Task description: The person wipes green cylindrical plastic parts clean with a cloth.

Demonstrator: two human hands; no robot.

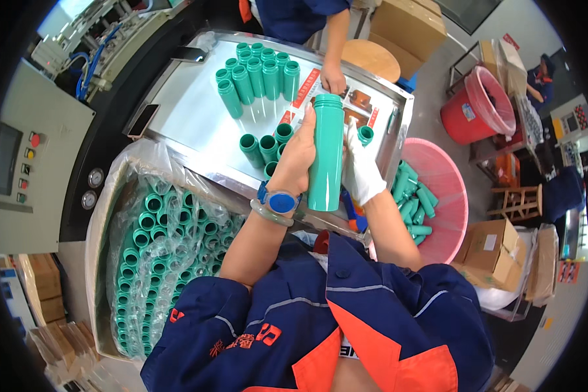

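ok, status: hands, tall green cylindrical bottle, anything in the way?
Bare left hand holding bottle; white-gloved right hand beside it, contact unclear. Co-worker's bare hand beyond it, no contact seen.

Your bare L hand [299,157]: raised approx. mid-view, thumb side up, palm turned inward, gripping; fingers mostly hidden from cam. Your L forearm [249,247]: bare, slants up & to R. Your R hand [361,175], in a thin white glove [367,185]: just beside L, approx. level w/ it, fingers pointing up, palm side toward L; finger closure unclear. Your R forearm [391,232]: bare, slants up & to L.
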